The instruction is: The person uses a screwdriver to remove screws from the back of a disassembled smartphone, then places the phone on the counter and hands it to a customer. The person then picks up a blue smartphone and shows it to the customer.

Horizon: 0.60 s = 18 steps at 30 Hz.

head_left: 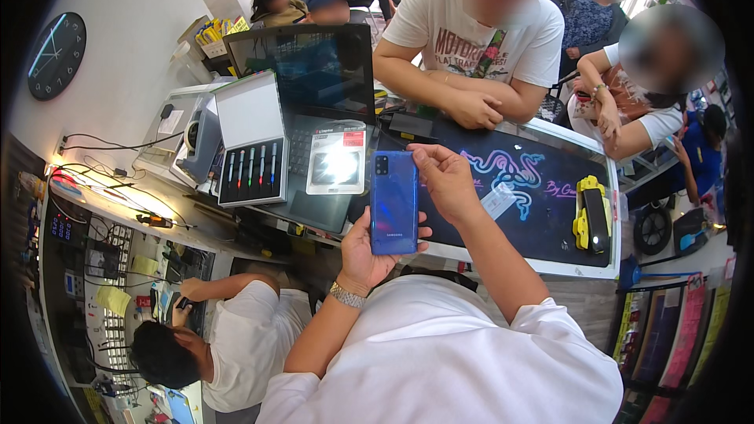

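A blue smartphone (394, 208) is upright in front of me over the counter, its back with a square camera block facing up toward me. My left hand (369, 250) is closed around its lower end, with the fingertips showing along the right edge. My right hand (449, 183) pinches the phone's upper right corner between thumb and fingers. Whether anything thin is also in that pinch is too small to tell. Under the phone and my right hand lies a dark printed mat (542, 212).
To the left stand an opened laptop (302, 71), a carded package (336, 161) on it, and a boxed set of pen-like screwdrivers (251, 169). A yellow-and-black tool (592, 216) lies at the mat's right end. A person (479, 47) leans on the counter's far side; a co-worker (243, 338) sits lower left.
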{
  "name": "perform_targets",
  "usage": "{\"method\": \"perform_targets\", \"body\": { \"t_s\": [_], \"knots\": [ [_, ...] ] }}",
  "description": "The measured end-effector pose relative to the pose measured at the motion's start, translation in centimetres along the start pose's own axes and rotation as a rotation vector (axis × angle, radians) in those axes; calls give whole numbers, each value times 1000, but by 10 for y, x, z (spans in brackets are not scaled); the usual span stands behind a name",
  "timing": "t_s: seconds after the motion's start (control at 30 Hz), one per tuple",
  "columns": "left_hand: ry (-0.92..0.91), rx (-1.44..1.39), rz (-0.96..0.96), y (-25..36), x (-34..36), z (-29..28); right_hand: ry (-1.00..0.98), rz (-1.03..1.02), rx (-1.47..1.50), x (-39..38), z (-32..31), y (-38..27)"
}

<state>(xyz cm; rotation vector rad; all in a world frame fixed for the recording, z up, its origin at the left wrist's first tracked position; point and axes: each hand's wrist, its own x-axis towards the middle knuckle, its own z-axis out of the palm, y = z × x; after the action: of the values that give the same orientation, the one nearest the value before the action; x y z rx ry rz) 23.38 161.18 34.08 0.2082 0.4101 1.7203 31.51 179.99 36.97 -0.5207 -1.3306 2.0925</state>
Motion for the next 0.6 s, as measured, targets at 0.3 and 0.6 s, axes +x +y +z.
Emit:
{"method": "perform_targets", "body": {
  "t_s": [0.3, 0.6],
  "knots": [
    [14, 12, 6, -1, -1, -3, 28, 11, -48, 1, 0, 2],
    [211, 556, 380, -5, 2, 2, -223, -17, -154, -19, 9, -4]
  ]
}}
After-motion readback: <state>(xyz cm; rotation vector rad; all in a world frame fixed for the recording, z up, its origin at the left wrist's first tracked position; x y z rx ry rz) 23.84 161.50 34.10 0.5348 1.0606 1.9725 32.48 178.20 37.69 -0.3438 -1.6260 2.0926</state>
